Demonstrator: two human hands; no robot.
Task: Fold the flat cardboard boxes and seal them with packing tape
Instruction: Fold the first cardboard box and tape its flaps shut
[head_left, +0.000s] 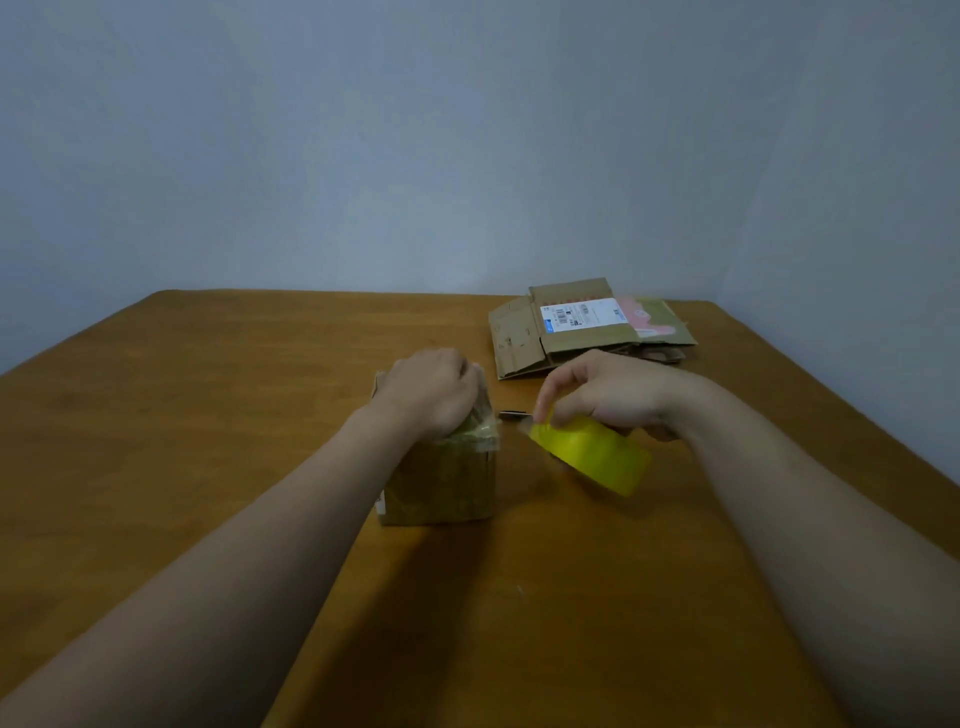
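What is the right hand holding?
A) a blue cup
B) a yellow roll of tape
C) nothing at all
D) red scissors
B: the right hand grips the yellow tape roll just beside the folded box, while the left hand rests on top of that box.

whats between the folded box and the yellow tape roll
Head view: a small slim dark object lies on the table in the gap between the box and the tape roll; too blurred to identify.
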